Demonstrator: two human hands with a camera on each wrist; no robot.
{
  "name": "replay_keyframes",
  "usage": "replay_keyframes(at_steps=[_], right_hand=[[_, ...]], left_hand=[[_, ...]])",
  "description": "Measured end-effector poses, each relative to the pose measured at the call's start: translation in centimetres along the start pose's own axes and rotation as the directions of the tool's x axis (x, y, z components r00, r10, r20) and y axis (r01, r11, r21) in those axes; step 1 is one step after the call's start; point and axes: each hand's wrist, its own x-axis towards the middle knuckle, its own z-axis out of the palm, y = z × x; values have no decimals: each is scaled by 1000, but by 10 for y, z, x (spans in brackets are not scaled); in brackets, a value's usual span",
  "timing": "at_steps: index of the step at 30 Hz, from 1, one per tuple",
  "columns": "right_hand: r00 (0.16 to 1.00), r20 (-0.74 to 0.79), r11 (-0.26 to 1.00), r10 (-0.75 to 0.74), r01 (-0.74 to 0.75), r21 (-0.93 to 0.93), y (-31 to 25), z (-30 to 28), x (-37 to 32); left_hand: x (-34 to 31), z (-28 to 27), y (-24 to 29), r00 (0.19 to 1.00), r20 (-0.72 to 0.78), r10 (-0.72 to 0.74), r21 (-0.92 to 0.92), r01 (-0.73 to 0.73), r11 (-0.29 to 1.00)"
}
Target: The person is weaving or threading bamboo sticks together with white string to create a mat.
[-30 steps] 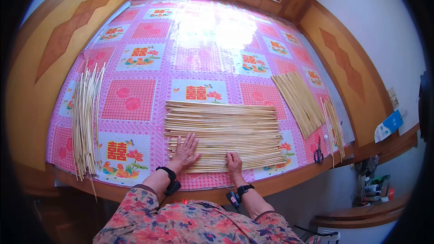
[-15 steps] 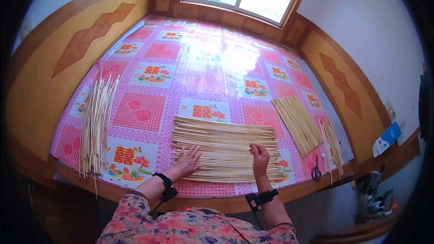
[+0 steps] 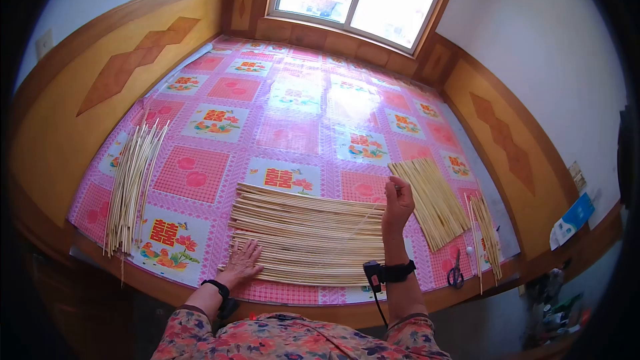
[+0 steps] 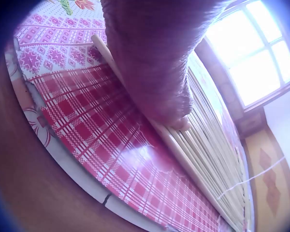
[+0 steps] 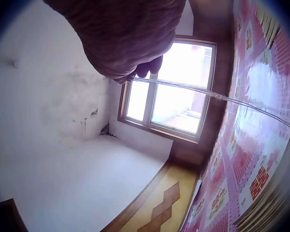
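Observation:
A row of thin pale sticks, laid side by side like a mat, lies at the front of the covered surface. My left hand rests on its left end with the fingers spread. My right hand is raised above the right end, its fingers curled and pinching a white string. In the right wrist view the string runs taut from the fingertips down to the sticks, with a small knot or frayed spot along it. The left wrist view shows the left thumb at the nearest sticks.
Loose sticks lie in a bundle at the left. At the right are a flat set of sticks, a smaller bundle and scissors. A patterned plastic cover spreads back towards the window.
My right hand has risen from the near edge of the sticks, up and to the right, drawing the string out. The left hand stays on the left end. The head view has tilted up.

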Motion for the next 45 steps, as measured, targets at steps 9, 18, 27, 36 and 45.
replay_keyframes(at_steps=[9,18,27,36,45], right_hand=[[939,341,858,46,138,-495,119,-28,-101],[946,285,670,154,111,-734,167,-114,-165],[936,342,564,82,239,-790,170,-107,-179],[970,241,535,21,192,-822,174,-108,-186],[953,302,792,-37,212,-573,181,-130,-174]], left_hand=[[-4,-14,9,1000,-22,-23,-113,20,993],[-3,4,1,999,-32,-26,14,27,1000],[1,3,-3,1000,22,-10,38,10,999],[3,0,-7,995,45,93,173,-99,980],[1,-11,0,995,31,96,172,-100,980]])
